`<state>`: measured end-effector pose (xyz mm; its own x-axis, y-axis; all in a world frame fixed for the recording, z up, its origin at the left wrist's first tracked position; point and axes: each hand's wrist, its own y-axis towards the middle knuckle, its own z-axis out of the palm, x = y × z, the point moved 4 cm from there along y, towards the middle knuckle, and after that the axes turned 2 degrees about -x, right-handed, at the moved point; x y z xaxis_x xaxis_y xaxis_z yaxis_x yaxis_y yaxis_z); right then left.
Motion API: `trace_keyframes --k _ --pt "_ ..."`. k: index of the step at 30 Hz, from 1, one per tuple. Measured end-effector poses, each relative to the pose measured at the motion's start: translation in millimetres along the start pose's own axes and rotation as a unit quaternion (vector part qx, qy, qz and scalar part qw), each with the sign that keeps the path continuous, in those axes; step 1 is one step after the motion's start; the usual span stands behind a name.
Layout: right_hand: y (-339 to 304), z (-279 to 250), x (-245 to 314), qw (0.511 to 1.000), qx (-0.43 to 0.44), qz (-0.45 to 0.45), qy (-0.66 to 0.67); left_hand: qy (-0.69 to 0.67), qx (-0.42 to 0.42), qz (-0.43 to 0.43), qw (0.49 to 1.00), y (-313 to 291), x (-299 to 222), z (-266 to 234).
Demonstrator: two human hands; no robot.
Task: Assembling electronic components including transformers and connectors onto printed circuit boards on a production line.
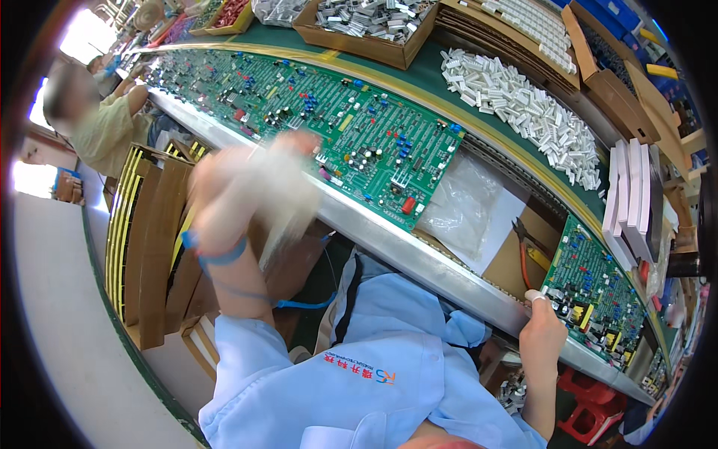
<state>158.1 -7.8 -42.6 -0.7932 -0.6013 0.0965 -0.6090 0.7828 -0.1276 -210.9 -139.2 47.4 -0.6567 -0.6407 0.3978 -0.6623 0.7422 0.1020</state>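
Observation:
My left hand (239, 183) is smeared by motion over the near rail and the left part of a large green circuit board (381, 142). A pale, blurred shape trails beside it; I cannot make out what that is. A blue strap (221, 254) circles this wrist, and a blue cord hangs from it. My right hand (542, 329) is closed at the near left corner of a second green circuit board (591, 277), its fingertips on the board's edge. Something white covers one fingertip. Pliers with orange handles (525, 251) lie just beyond this hand.
Between the boards lie clear plastic bags (460, 194) and white paper. A metal rail (449, 262) runs along the near side. Beyond are a heap of white parts (516, 105) and a cardboard box of metal pieces (366, 41). Another person (101, 123) sits at far left.

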Motion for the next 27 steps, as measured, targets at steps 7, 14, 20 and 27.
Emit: trace_keyframes --k 7,14,20,27 --pt "-5 13 -22 0.999 -0.041 0.008 -0.019 -0.400 -0.110 0.198 0.888 77 -51 92" --pt "-12 32 -49 0.997 -0.051 0.045 -0.043 -0.358 -0.158 0.292 0.873 56 -100 96" --pt "-29 45 -103 0.986 -0.086 0.132 -0.051 -0.330 -0.164 0.343 0.864 43 -127 85" --pt "55 4 -85 0.988 -0.154 -0.011 0.004 -0.255 -0.243 0.426 0.833 102 -172 33"
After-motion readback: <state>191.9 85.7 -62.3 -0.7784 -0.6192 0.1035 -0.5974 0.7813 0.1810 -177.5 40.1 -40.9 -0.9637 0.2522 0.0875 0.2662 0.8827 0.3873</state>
